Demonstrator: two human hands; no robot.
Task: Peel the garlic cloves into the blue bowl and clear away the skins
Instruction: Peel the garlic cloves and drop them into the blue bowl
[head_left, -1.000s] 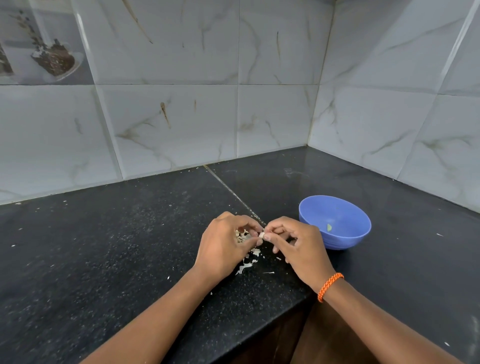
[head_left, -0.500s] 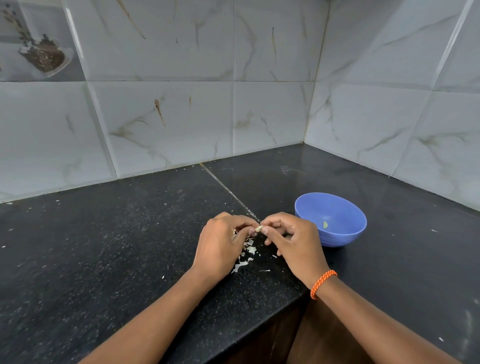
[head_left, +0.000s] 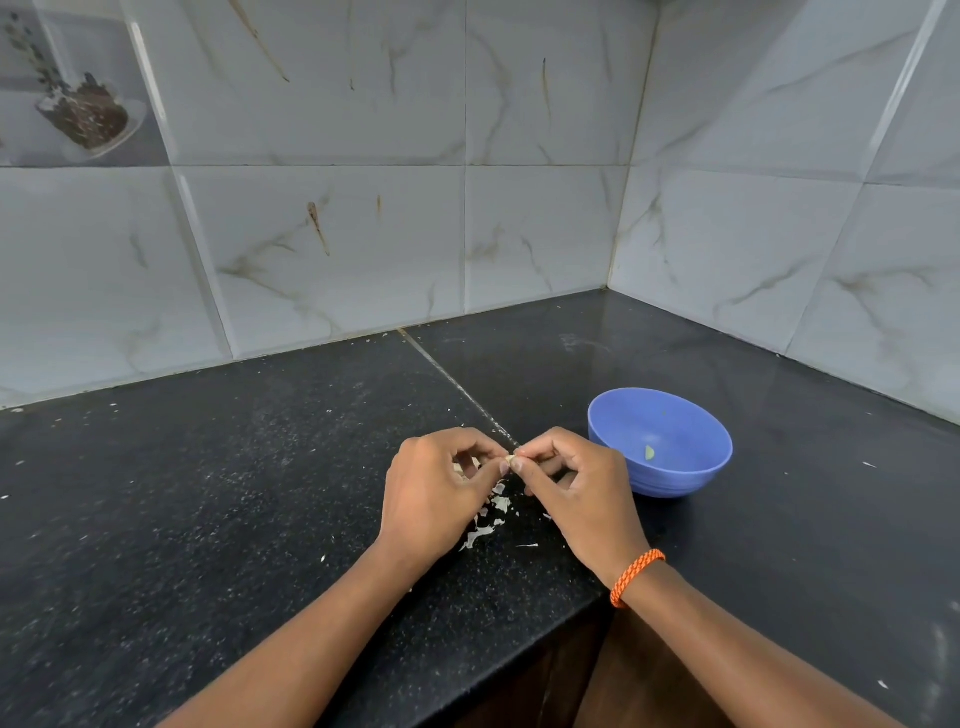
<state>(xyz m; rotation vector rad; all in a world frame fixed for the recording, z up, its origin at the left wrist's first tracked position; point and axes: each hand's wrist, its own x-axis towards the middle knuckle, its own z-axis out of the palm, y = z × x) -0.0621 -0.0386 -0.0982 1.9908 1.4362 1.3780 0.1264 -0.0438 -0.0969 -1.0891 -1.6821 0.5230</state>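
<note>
Here both hands, left (head_left: 434, 499) and right (head_left: 576, 488), pinch one garlic clove (head_left: 510, 459) between curled fingertips.

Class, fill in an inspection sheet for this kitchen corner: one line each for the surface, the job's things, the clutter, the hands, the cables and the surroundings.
Surface: black speckled stone counter, with a seam running from the wall toward the hands.
Job's things: small pale garlic clove pinched between both hands; round blue plastic bowl to the right, holding one small pale green piece.
Clutter: white papery garlic skins lying on the counter under the hands.
Hands: left hand and right hand both pinch the clove; orange braided wristband on the right wrist.
Cables: nothing seen.
Surroundings: grey marble-patterned wall tiles meeting in a corner.
</note>
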